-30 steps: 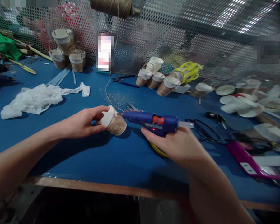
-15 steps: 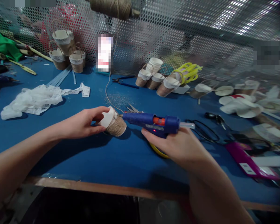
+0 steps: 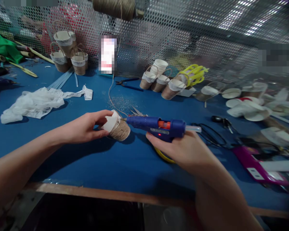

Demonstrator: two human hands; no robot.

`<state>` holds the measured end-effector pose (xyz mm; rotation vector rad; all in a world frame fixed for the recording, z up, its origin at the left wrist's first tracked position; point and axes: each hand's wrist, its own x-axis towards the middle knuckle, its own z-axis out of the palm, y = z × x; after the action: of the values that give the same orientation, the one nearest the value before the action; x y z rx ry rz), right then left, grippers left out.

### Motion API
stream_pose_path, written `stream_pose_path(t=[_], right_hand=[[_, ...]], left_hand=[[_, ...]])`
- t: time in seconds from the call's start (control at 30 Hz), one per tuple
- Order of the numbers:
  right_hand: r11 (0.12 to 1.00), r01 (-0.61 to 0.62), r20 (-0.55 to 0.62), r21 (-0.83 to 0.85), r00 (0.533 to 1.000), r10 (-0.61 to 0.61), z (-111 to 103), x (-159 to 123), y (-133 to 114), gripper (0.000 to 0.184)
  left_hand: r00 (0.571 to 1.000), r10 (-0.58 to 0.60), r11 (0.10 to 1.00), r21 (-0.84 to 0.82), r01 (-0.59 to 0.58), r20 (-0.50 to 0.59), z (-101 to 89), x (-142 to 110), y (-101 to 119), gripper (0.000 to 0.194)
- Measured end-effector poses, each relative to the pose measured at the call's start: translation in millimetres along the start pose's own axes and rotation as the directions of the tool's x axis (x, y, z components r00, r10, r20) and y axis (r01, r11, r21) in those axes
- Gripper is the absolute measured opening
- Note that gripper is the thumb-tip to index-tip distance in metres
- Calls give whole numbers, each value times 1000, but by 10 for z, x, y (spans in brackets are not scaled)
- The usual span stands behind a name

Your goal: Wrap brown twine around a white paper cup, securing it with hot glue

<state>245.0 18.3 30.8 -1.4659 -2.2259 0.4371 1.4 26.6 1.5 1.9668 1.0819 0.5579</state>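
Between the thumb and fingers of my left hand (image 3: 88,126) is a white paper cup (image 3: 120,130), tilted on its side with its lower part wrapped in brown twine. My right hand (image 3: 180,149) grips a blue hot glue gun (image 3: 156,125) with a clear glue stick poking out of its back and a small red light lit. The gun's nozzle is at the cup's side, near the upper edge of the twine; whether it touches cannot be made out. Twine (image 3: 110,96) runs from the spool (image 3: 114,9) down towards the cup. Behind the gun lie scissors (image 3: 137,111), partly hidden, with a yellow handle.
Crumpled white lace (image 3: 36,104) lies at left. Twine-wrapped cups with handles (image 3: 79,65) stand at back left, and more baskets (image 3: 172,89) at back right. Pliers (image 3: 130,85) rest near the mesh panel (image 3: 139,41). A purple power strip (image 3: 257,166), cables and white pieces crowd the right.
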Motion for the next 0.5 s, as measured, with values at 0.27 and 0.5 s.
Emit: stream_pose_path(t=[0.27, 0.5], right_hand=[[997, 35, 4, 62, 999, -36, 11, 9, -8, 17], [998, -3, 2, 68, 1000, 3, 19, 11, 0, 17]], left_hand=[[1000, 24, 999, -33, -23, 9, 3, 4, -10, 46], [1000, 13, 1000, -15, -13, 4, 2, 8, -19, 46]])
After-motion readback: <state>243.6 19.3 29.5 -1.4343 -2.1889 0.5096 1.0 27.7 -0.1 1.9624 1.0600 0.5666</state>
